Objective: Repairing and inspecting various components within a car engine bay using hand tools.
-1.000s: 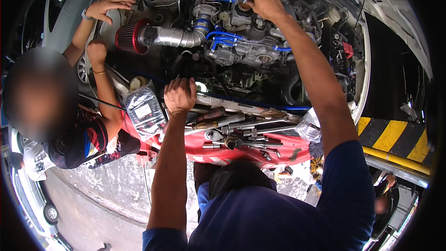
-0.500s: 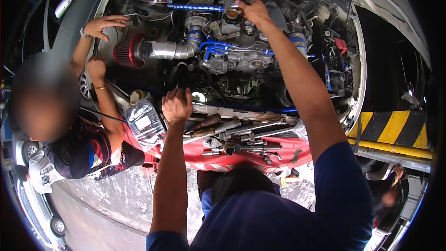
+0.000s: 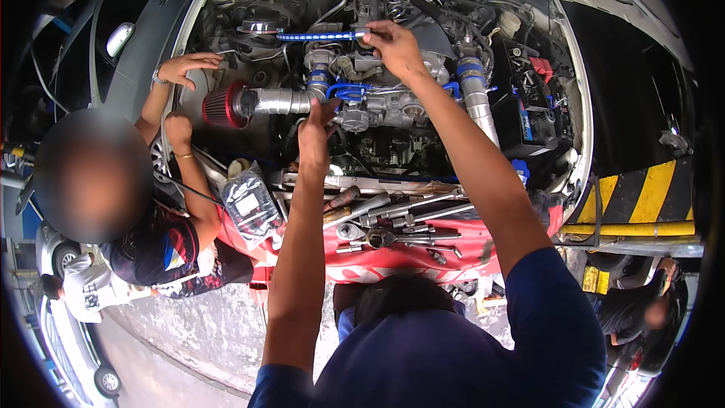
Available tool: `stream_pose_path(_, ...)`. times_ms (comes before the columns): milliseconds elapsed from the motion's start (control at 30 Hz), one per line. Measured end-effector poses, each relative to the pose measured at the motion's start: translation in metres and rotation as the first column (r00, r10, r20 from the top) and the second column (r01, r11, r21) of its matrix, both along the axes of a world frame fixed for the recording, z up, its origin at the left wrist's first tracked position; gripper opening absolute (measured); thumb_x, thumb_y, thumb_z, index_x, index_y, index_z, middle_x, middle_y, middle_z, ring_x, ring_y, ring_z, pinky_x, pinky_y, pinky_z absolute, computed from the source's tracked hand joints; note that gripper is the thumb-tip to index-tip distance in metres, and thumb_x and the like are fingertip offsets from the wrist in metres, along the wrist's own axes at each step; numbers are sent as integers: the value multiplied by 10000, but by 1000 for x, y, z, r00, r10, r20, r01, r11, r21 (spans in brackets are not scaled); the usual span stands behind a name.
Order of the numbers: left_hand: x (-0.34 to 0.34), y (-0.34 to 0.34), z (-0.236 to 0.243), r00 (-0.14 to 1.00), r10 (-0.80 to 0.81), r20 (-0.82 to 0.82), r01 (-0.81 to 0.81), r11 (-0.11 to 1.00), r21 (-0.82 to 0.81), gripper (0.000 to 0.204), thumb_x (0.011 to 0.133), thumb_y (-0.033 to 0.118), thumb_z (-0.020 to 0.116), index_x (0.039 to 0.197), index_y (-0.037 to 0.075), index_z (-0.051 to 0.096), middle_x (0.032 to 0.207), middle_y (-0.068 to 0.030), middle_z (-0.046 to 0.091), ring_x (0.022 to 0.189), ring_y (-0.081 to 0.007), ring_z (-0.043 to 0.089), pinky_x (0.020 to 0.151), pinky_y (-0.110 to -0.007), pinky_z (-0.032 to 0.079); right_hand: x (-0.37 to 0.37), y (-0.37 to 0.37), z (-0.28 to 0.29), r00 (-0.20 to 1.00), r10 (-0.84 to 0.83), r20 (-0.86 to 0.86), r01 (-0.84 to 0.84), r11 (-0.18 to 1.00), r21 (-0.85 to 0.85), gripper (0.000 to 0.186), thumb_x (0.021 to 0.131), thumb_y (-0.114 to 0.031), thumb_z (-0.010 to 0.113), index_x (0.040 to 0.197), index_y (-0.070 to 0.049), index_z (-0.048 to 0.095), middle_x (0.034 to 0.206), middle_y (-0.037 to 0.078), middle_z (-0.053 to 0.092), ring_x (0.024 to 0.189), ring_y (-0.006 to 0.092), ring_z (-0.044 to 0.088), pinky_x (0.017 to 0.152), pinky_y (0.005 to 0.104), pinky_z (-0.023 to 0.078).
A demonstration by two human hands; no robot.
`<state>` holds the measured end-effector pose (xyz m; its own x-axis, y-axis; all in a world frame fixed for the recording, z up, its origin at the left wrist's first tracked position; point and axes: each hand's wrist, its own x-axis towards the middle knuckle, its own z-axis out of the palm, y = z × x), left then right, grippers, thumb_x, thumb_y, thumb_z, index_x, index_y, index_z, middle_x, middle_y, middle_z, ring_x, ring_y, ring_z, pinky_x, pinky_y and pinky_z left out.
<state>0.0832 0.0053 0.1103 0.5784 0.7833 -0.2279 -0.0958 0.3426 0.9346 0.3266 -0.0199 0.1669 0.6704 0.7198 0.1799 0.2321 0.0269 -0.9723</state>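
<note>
My right hand (image 3: 389,49) reaches to the top of the engine, fingers curled at a fitting beside the end of a blue braided hose (image 3: 317,35); what they grip is hidden. Lower down, my left hand (image 3: 316,130) has its fingers apart beside a silver intake pipe (image 3: 276,103), near thin blue hoses (image 3: 346,91) and the grey engine housing (image 3: 411,111). A red cone filter (image 3: 225,102) sits on the pipe's left end.
A co-worker's two hands (image 3: 180,68) are at the left fender. Wrenches and sockets (image 3: 400,242) lie on a red cover (image 3: 483,264) beside a bagged part (image 3: 249,204). The battery (image 3: 529,121) is at right. Other people (image 3: 630,310) stand at both sides.
My left hand has lifted from the front edge toward the intake pipe and blue hoses. My right hand has shifted slightly left around the fitting. The view has shifted, so the engine bay sits lower.
</note>
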Motion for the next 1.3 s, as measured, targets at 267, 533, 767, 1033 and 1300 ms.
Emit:
stream_pose_path(267, 16, -76, 61, 905, -66, 420, 199, 939, -280, 589, 1084, 524, 421, 1362, 27, 576, 1345, -105, 630, 1315, -274, 501, 1137, -514, 357, -92, -152, 39, 969, 109, 221, -105, 994, -28, 339, 933, -142, 761, 1266, -115, 705, 1026, -5, 714, 791, 69, 556, 700, 239, 465)
stream_pose_path(533, 11, -148, 61, 975, -150, 165, 144, 989, 46, 707, 1105, 558, 317, 1370, -35, 597, 1482, -194, 516, 1375, -299, 481, 1134, -474, 398, -93, -236, 19, 976, 67, 206, -79, 995, 53, 306, 939, -195, 750, 1218, -75, 711, 1168, 102, 729, 995, 210, 705, 822, 341, 550)
stream_pose_path(767, 8, -192, 69, 980, -120, -156, 187, 320, 929, 496, 1115, 363, 337, 1286, 116, 732, 1531, -158, 439, 1406, -357, 353, 1162, -466, 307, -88, -288, 16, 958, 46, -284, -41, 999, 23, 341, 970, -218, 745, 1224, 3, 687, 874, 10, 678, 679, 50, 548, 597, 221, 447)
stream_pose_path(1033, 31, -235, 42, 890, -327, 317, 372, 924, -90, 894, 1046, 710, 216, 1409, -35, 551, 1504, -159, 523, 1441, -253, 417, 1192, -475, 275, -108, -354, 2, 928, -147, 343, 114, 987, 115, 307, 904, -75, 748, 1207, -97, 705, 1180, 103, 704, 1069, 293, 685, 906, 374, 555)
stream_pose_path(1300, 109, -349, 22, 614, -727, -306, 778, 493, 389, 599, 1058, 498, 497, 1315, -29, 624, 1246, -198, 684, 1098, -275, 685, 963, -395, 528, -154, -513, -20, 669, -436, -602, 646, 742, 180, 314, 994, -114, 641, 1295, -24, 640, 1017, 58, 681, 791, 107, 596, 706, 274, 499)
